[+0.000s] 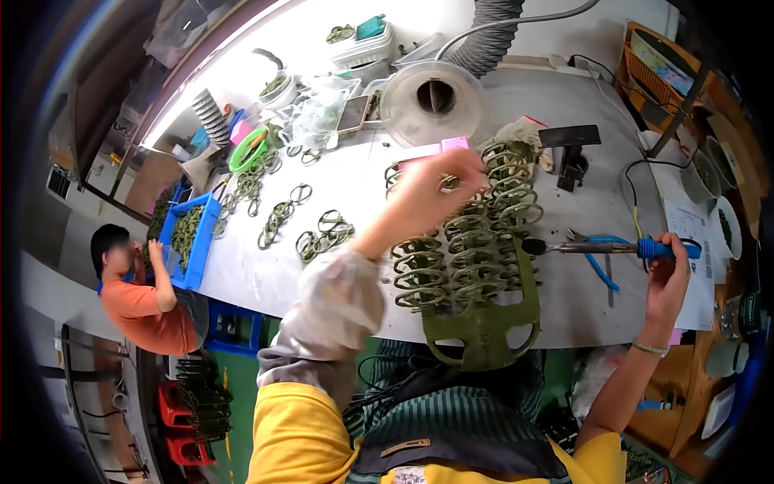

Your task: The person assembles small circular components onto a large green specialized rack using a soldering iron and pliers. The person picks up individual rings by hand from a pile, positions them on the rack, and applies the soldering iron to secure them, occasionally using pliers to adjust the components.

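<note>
Holding soldering iron [613, 248] level, tip leftward, right hand [667, 278]

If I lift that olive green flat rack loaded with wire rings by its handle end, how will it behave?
The olive green flat rack looks rigid, probably stiff. The many green wire rings sitting on it look loose and may slide off if tilted. It already overhangs the grey table, so could tip.

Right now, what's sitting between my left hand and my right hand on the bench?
In the head view, between the left hand and the right hand lie the olive-green rack of wire loops and the soldering iron your right hand holds, tip toward the rack.
</note>
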Demonstrator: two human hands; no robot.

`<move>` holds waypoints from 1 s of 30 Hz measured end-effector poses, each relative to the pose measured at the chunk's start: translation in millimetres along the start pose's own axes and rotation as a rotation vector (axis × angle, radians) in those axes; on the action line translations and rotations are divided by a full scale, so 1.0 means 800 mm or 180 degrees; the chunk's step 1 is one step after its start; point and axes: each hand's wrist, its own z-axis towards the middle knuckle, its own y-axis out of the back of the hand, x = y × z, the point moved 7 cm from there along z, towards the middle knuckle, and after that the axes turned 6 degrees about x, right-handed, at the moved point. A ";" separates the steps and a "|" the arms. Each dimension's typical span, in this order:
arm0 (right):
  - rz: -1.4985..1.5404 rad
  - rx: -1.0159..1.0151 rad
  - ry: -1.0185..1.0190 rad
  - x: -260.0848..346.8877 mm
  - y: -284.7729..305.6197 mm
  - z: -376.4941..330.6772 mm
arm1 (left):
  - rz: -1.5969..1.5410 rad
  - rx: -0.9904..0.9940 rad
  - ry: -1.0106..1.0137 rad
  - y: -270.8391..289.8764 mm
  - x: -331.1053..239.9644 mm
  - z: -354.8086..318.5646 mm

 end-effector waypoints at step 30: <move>-0.0188 0.0206 0.0181 0.018 -0.017 -0.016 | -0.0469 -0.1225 0.1289 0.140 0.060 -0.132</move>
